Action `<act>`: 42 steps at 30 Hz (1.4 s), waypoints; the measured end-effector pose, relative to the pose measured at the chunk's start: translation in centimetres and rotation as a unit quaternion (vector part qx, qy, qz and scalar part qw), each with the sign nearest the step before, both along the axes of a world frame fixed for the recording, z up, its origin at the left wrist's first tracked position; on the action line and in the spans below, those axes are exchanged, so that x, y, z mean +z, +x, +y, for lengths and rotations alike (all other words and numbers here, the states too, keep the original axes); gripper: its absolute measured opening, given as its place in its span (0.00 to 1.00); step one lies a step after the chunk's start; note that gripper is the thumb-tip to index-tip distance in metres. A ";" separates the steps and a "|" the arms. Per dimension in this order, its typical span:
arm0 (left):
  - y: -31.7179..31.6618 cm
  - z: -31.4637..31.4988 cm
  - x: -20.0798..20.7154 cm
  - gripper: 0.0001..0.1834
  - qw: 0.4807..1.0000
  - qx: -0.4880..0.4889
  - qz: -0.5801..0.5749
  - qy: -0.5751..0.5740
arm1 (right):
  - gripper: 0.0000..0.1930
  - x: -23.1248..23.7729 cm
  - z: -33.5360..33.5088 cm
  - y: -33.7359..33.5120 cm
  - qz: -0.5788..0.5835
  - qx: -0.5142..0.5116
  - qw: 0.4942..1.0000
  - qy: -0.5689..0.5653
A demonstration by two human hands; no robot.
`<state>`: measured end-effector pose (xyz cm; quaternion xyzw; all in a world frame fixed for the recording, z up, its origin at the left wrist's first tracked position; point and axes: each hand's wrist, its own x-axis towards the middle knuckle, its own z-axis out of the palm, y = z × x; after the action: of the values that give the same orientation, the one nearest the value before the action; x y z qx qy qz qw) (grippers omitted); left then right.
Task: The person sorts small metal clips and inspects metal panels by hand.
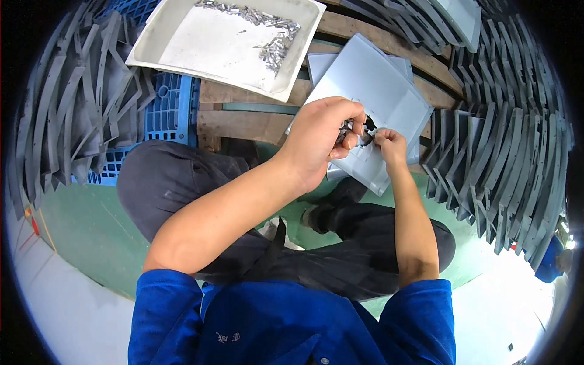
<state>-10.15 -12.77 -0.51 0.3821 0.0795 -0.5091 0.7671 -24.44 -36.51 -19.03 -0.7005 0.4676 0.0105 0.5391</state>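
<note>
My left hand (319, 137) is curled over the grey sheet-metal panel (389, 85), its fingers closed around several small shiny metal pieces (345, 129). Just right of it, my right hand (392, 146) is in a pinch at the edge of a dark round hole (369, 125) in the panel. Whatever lies between those fingertips is too small to make out. The panel rests turned at an angle over other pale grey panels, on a wooden pallet (243, 123).
A white tray (210, 78) with many loose small metal pieces stands at the far left of the pallet. Stacks of bent grey metal parts rise at left (79, 97) and right (499, 164). A blue plastic crate (167, 109) sits beside the left stack.
</note>
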 end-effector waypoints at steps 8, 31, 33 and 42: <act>-0.1 0.1 -0.1 0.09 1.000 -0.008 -0.012 0.004 | 0.02 0.4 0.7 0.2 -0.015 0.020 0.999 -0.036; -0.2 0.0 -0.1 0.09 1.000 -0.012 -0.014 0.002 | 0.08 -1.1 0.0 0.0 -0.030 -0.016 0.997 -0.063; -0.2 0.0 -0.1 0.09 1.000 -0.011 -0.013 0.000 | 0.06 -1.1 -0.5 0.0 -0.027 -0.031 0.999 -0.034; -0.2 0.1 -0.2 0.10 1.000 -0.014 -0.016 0.007 | 0.07 1.7 1.7 0.7 0.006 0.048 0.996 -0.080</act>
<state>-10.31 -12.69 -0.69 0.3967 0.0656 -0.5131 0.7583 -23.77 -34.83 -17.29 -0.7627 0.4363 0.0033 0.4775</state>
